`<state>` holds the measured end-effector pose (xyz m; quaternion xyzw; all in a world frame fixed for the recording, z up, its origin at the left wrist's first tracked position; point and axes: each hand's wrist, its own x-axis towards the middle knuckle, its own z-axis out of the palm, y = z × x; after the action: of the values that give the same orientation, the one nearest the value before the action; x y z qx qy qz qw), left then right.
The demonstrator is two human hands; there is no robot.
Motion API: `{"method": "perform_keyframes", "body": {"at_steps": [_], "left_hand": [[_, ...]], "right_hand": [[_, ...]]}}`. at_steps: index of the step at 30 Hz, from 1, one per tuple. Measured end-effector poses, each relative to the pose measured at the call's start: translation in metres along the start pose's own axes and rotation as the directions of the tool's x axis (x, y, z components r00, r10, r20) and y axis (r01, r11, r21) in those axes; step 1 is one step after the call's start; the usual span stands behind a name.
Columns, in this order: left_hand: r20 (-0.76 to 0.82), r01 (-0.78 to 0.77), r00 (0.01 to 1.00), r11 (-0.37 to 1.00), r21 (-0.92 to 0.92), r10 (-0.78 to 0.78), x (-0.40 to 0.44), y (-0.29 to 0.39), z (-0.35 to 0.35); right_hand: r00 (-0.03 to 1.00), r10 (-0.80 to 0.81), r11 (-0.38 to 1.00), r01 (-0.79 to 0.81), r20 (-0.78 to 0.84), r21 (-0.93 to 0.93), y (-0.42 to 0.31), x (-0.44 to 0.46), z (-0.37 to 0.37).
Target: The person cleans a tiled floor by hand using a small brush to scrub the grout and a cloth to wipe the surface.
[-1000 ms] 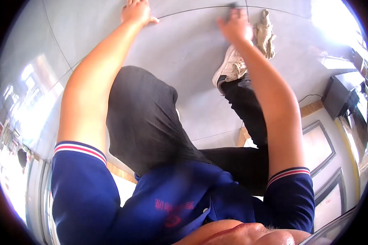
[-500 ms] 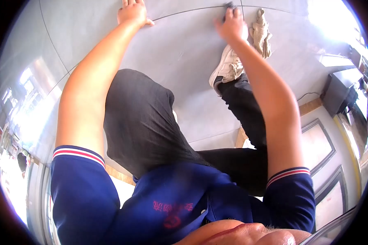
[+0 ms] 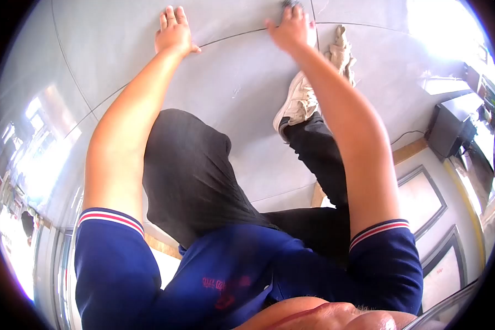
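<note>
My left hand [image 3: 173, 34] lies on the grey tiled floor [image 3: 242, 60] at the upper left, fingers spread and holding nothing. Further right, my right hand [image 3: 291, 28] reaches to the floor, its fingertips on a small dark object [image 3: 292, 4] at the top edge; the fingers partly cover it, and what it is cannot be made out. Just right of that hand lies a crumpled beige cloth-like item [image 3: 341, 50], partly behind my forearm. My light-coloured shoe [image 3: 298, 102] rests on the floor below the right hand.
My bent knee in black trousers [image 3: 184, 159] rises between the arms. A dark box [image 3: 451, 124] with a thin cable stands at the right, beside framed white panels [image 3: 423, 201]. Bright reflections lie on the floor at both sides.
In the view, my right hand and the dark object have shifted left. The left hand, beige item and shoe appear lower, as the camera view has tilted.
</note>
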<state>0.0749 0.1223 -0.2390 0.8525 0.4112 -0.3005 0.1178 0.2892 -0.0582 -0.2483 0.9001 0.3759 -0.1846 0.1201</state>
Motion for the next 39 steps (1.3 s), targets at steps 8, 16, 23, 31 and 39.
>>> {"method": "perform_keyframes", "body": {"at_steps": [8,16,23,31,39], "left_hand": [[0.002,-0.011,1.000,1.000,0.009,0.011,-0.015,0.006,-0.018],[-0.003,0.019,1.000,0.999,-0.043,-0.019,0.006,0.006,0.002],[0.036,-0.001,0.999,0.999,0.040,0.000,-0.009,0.011,-0.016],[0.006,-0.012,1.000,0.999,-0.031,0.012,-0.002,0.003,-0.008],[0.014,-0.022,1.000,1.000,-0.012,0.022,-0.012,0.004,-0.015]], "right_hand": [[0.998,0.056,0.969,-0.064,0.039,0.239,0.006,0.042,-0.061],[0.999,-0.007,0.998,0.011,-0.054,0.065,0.033,0.031,-0.004],[0.999,0.048,0.992,-0.047,-0.001,0.121,0.038,0.087,-0.046],[0.952,-0.302,0.946,0.306,-0.054,0.105,-0.015,-0.100,0.010],[0.983,0.107,0.946,-0.054,-0.151,0.319,0.019,-0.045,0.011]]}}
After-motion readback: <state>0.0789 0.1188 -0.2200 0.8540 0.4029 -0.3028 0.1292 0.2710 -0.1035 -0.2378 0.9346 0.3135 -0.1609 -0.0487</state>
